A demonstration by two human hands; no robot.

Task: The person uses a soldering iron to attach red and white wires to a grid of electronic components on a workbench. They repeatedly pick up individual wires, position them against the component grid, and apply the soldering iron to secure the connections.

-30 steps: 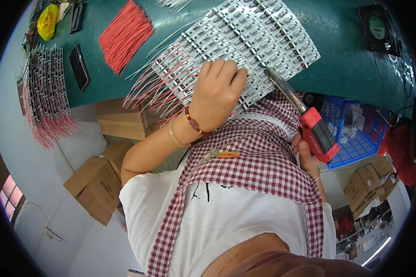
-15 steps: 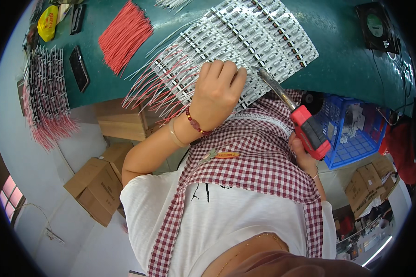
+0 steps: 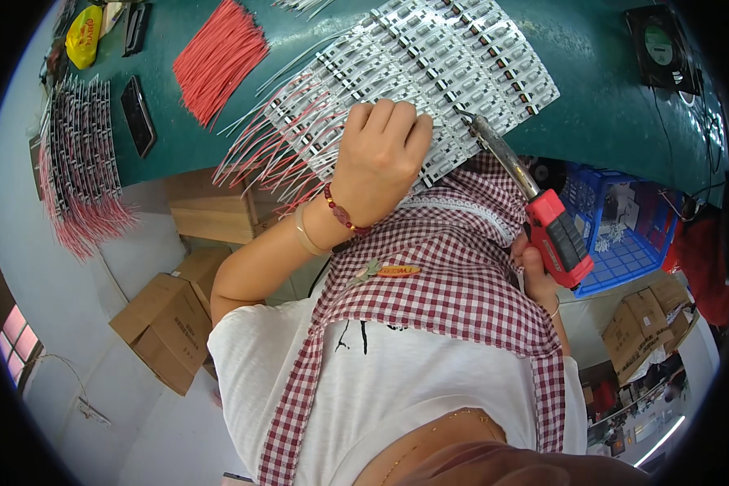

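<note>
A panel of many small white circuit boards (image 3: 494,61) lies at a slant on the table's near edge, black parts running in rows across it. Red and white wires (image 3: 279,142) fan out from its left side. Over its lower middle, my left hand (image 3: 385,158) is closed with fingers curled down; the fingertips and whatever they pinch are hidden. My right hand (image 3: 537,274) grips a red and black soldering iron (image 3: 557,235), partly hidden behind the handle. The iron's metal barrel slants up-left, its tip at the panel just right of my left hand; contact is unclear.
On the green table (image 3: 591,121) lie a bundle of red wires (image 3: 220,61), a phone (image 3: 138,117) and a black round-faced device (image 3: 660,49). Wired boards (image 3: 81,146) hang over the left edge. A blue basket (image 3: 624,267) and cardboard boxes (image 3: 166,328) stand below.
The soldering iron has shifted a little to the right along the panel, my right hand moving with it. My left hand has barely moved, still curled over the boards.
</note>
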